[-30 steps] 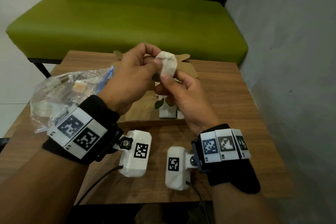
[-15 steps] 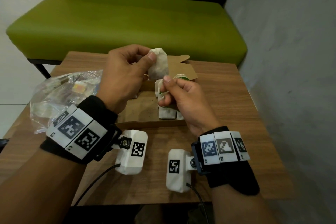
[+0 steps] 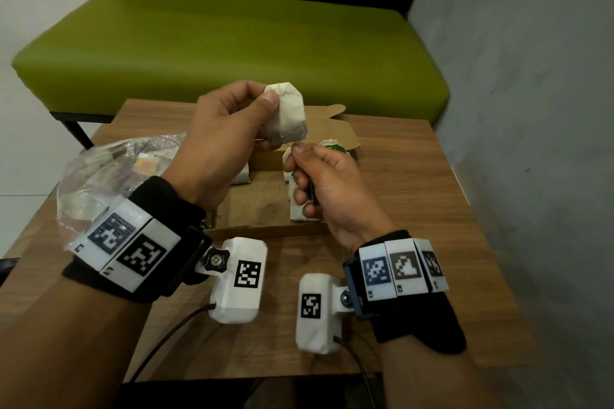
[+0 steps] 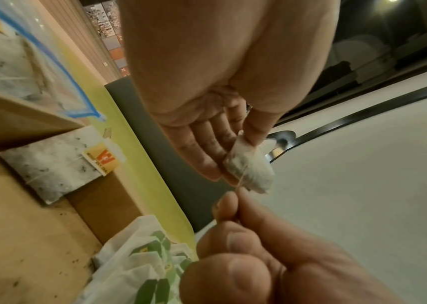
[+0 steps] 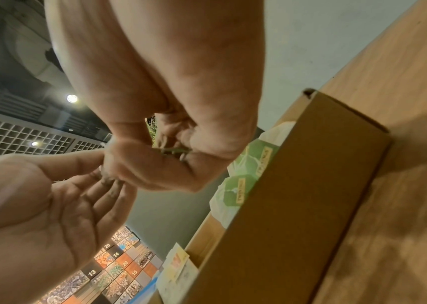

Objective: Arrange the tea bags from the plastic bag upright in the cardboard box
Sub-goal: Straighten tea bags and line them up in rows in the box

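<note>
Held item: a white paper tea bag with dark leaf showing in its lower end hangs above the far part of the box; probably raised so its string can be freed before it goes in.
Left hand: thumb and fingers pinch the bag's folded top corner, the body dangling below; the remaining fingers lie fairly straight in the left wrist view.
Right hand: thumb and forefinger are closed on the thin white string just below the bag; a green paper tag seems tucked in the curled fingers; likely drawn taut to keep string and tag from snagging.
Destination: the open brown cardboard box sits on the wooden table, between the forearms and the far edge.
Already inside: white bags with green tags stand in a row at the right wall; one white bag with a yellow-orange tag leans at the left far corner.
Source: the clear plastic bag with a blue seal strip lies left of the box, more bags visible in it.
Obstruction: the middle of the box floor is bare; the raised far flap and the right hand itself, over the right row, are the nearest things to clear.
Surroundings: a green upholstered bench stands beyond the table; a grey wall runs along the right.
</note>
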`<move>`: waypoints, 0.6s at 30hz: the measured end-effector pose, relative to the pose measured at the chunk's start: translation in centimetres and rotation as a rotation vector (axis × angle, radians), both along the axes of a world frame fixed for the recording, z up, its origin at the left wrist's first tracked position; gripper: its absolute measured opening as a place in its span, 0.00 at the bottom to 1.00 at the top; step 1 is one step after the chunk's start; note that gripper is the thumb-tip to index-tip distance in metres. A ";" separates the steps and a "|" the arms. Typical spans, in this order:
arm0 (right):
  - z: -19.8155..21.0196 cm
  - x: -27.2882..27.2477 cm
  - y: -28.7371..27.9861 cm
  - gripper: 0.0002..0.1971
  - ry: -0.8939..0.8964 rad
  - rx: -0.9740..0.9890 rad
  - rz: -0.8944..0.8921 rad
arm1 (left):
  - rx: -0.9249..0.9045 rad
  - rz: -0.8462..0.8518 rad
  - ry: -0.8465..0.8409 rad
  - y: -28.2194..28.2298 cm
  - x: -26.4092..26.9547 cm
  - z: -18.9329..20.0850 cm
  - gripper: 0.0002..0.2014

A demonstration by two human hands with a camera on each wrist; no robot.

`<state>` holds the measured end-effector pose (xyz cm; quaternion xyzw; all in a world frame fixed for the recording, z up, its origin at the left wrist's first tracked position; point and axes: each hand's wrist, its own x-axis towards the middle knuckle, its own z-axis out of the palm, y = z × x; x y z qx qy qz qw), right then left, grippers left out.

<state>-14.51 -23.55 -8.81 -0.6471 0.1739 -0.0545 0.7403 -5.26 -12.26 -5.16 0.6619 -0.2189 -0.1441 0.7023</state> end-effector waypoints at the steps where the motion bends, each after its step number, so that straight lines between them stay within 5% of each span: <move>1: 0.0 0.0 -0.1 0.15 -0.001 0.000 -0.007 | 0.000 0.003 -0.017 0.0 0.1 -0.1 0.09; 8: -0.3 -0.1 -0.5 0.15 -0.001 0.097 -0.034 | 0.020 0.054 -0.192 0.1 0.0 0.0 0.08; 18: 0.0 0.0 -0.4 0.10 0.029 0.205 -0.085 | 0.009 -0.086 -0.126 0.1 -0.4 0.3 0.09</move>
